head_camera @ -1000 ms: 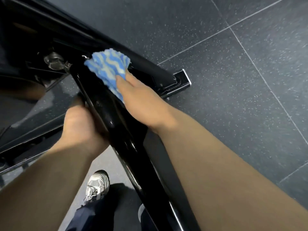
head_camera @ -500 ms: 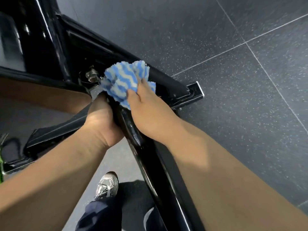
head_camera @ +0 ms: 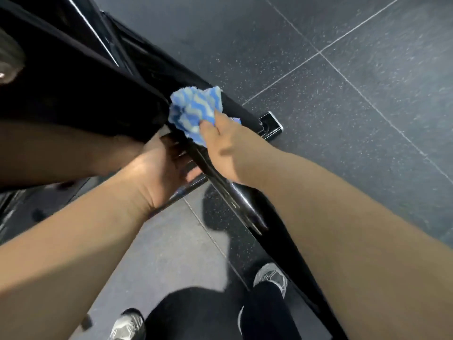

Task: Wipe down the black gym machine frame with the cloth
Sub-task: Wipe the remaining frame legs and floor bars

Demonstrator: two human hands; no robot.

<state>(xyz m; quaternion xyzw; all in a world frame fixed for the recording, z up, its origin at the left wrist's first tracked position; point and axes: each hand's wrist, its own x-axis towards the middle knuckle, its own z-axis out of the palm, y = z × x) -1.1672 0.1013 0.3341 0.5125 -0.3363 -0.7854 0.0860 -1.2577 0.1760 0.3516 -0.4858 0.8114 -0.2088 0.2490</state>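
My right hand (head_camera: 220,146) pinches bunched cloth (head_camera: 193,111) against black frame (head_camera: 240,202) at tube junction. Cloth soft, light, best held wadded. Frame rigid, glossy, likely slick. Left hand (head_camera: 161,170) at tube, fingers shadowed, grip unclear to me.

cloth (head_camera: 195,111) on frame (head_camera: 235,200)

Blue-and-white wavy-striped cloth (head_camera: 195,111), glossy black frame (head_camera: 240,204), speckled dark grey floor (head_camera: 355,106), silver-grey shoes (head_camera: 270,276).
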